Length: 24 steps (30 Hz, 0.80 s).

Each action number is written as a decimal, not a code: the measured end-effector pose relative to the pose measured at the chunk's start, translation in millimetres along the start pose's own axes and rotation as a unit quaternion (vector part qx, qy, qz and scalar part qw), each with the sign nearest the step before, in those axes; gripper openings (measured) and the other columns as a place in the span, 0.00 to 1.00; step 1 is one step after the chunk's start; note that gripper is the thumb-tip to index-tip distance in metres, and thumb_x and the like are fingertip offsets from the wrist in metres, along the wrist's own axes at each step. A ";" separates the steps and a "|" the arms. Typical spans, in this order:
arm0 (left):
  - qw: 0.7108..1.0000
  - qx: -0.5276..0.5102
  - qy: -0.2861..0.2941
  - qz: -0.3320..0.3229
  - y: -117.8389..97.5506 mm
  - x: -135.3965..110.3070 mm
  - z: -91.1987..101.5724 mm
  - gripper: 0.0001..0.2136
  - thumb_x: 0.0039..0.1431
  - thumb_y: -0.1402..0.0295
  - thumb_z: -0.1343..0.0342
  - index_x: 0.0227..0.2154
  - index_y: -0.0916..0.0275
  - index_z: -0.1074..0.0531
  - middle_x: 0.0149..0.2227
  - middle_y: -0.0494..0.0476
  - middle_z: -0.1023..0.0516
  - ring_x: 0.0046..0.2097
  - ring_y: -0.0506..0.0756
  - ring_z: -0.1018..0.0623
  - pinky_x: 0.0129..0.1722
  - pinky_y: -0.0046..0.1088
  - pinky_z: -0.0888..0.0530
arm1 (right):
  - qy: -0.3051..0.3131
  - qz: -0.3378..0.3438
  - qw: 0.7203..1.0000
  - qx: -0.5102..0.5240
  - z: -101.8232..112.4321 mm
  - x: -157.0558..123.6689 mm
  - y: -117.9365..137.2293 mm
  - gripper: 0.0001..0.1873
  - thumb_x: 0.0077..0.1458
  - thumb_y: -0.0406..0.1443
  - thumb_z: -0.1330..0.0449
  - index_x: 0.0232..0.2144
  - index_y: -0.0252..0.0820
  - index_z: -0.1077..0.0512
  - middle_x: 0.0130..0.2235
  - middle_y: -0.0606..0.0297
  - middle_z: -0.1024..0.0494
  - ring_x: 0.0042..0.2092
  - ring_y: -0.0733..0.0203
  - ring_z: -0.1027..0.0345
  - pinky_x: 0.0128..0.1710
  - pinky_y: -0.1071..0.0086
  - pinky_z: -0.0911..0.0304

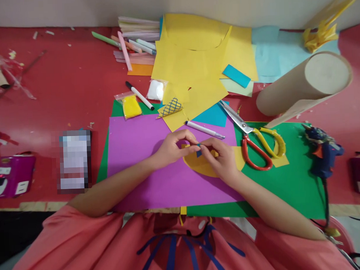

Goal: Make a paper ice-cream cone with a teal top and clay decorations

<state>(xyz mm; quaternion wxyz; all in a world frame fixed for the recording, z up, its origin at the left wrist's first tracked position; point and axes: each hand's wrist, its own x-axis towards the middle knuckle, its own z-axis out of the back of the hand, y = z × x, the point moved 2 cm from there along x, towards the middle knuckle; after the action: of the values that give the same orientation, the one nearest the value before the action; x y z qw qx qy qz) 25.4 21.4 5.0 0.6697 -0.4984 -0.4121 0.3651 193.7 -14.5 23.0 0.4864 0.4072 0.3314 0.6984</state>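
Both my hands meet over a purple sheet (146, 187), fingertips pinched close together. Between them is a small piece of blue paper (198, 153), partly covered by the fingers. My left hand (176, 149) holds it from the left with thumb and forefinger; my right hand (222, 157) grips it from the right. Under the hands lies a rounded yellow paper cutout (195, 166), its middle hidden by my right hand. A capped marker (205, 129) rests just beyond the fingers. Scissors (247, 130) with red and yellow handles lie right of my right hand.
Yellow sheets (192, 67) and several pens (125, 52) lie at the back. A thick cardboard tube (296, 87) stands at the right, near a blue glue gun (325, 153) on a green sheet (296, 186). A phone (74, 160) lies at left on the red table (60, 96).
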 end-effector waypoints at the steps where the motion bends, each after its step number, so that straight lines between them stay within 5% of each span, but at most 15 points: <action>1: 1.000 -0.010 0.005 0.009 0.9 0.4 0.0 0.13 0.54 0.56 0.35 0.28 0.61 0.26 0.29 0.52 0.21 0.32 0.49 0.23 0.32 0.23 0.27 | 0.000 0.011 1.000 -0.008 0.4 0.1 0.1 0.07 0.61 0.32 0.43 0.31 0.41 0.26 0.27 0.65 0.20 0.26 0.67 0.30 0.25 0.74 0.37; 6: 1.000 -0.005 -0.011 0.017 -0.3 0.6 1.9 0.13 0.54 0.57 0.35 0.28 0.62 0.25 0.28 0.52 0.20 0.31 0.48 0.22 0.32 0.23 0.26 | 0.008 -0.006 1.000 -0.014 2.1 2.1 -4.3 0.07 0.61 0.35 0.42 0.32 0.42 0.25 0.28 0.65 0.20 0.28 0.65 0.30 0.28 0.73 0.37; 12: 0.994 0.061 -0.067 -0.064 -7.3 -1.5 5.9 0.08 0.56 0.63 0.36 0.28 0.61 0.25 0.27 0.50 0.20 0.30 0.47 0.22 0.32 0.22 0.26 | 0.036 -0.102 0.993 0.054 2.4 4.2 -7.8 0.13 0.61 0.41 0.41 0.27 0.40 0.27 0.23 0.67 0.25 0.24 0.67 0.35 0.23 0.73 0.42; 19: 0.971 0.165 -0.095 -0.147 -10.5 -6.0 4.1 0.04 0.57 0.67 0.37 0.30 0.61 0.26 0.28 0.50 0.20 0.31 0.47 0.21 0.34 0.22 0.25 | 0.037 -0.079 0.995 0.041 -0.3 0.4 -0.9 0.10 0.60 0.37 0.44 0.29 0.39 0.27 0.26 0.64 0.21 0.25 0.67 0.31 0.24 0.74 0.38; 24: 0.976 0.153 -0.075 -0.135 -10.1 -5.5 3.7 0.07 0.58 0.63 0.38 0.30 0.61 0.27 0.28 0.51 0.20 0.31 0.48 0.21 0.33 0.23 0.25 | 0.025 -0.053 0.998 0.004 -0.2 -2.6 2.6 0.09 0.61 0.36 0.44 0.30 0.40 0.27 0.26 0.64 0.21 0.24 0.68 0.32 0.23 0.75 0.39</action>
<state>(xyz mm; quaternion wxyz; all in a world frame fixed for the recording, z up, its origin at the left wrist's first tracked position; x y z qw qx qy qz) 20.7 15.5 14.3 0.7483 -0.3014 -0.4638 0.3662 192.9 -17.9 24.5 0.5128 0.3732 0.3677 0.6802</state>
